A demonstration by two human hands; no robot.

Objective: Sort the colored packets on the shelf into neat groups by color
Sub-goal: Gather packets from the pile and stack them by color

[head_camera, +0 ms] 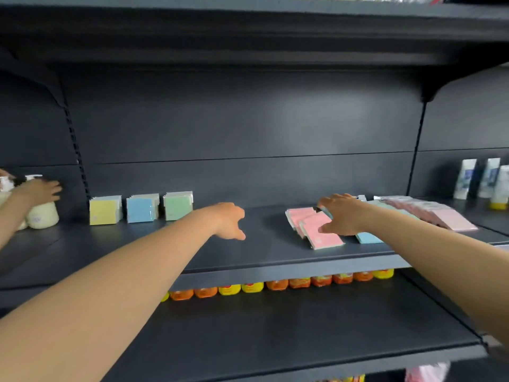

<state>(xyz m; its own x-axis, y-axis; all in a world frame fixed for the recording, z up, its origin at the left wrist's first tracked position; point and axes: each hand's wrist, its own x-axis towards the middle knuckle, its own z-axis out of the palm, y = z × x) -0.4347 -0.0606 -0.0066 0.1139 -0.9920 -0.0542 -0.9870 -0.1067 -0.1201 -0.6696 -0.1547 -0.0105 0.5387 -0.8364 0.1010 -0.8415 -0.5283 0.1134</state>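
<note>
From my remote seat, I see 2 bare arms reaching over a dark shelf (275,260) at mid frame. My left hand (230,220) hangs just above the shelf surface at centre, fingers loosely curled downward and holding nothing. My right hand (341,215), right of centre, lies on a loose heap of pink packets (316,227), thumb pressed on the top one; whether the fingers grip a packet, I cannot tell, since the hand hides them. A blue packet (367,237) peeks out beneath that wrist, touching the pink heap's right side. At centre left, 3 tidy upright stacks stand side by side near the back panel: yellow packets (104,210), blue packets (141,208) and green packets (177,206). A fanned row of pale pink packets (440,213) lies at the right edge. At far left, another person's hand (41,190) rests on cream bottles (42,215). White tubes (487,183) stand at upper right, and orange and yellow bottles (275,285) line the shelf below.
</note>
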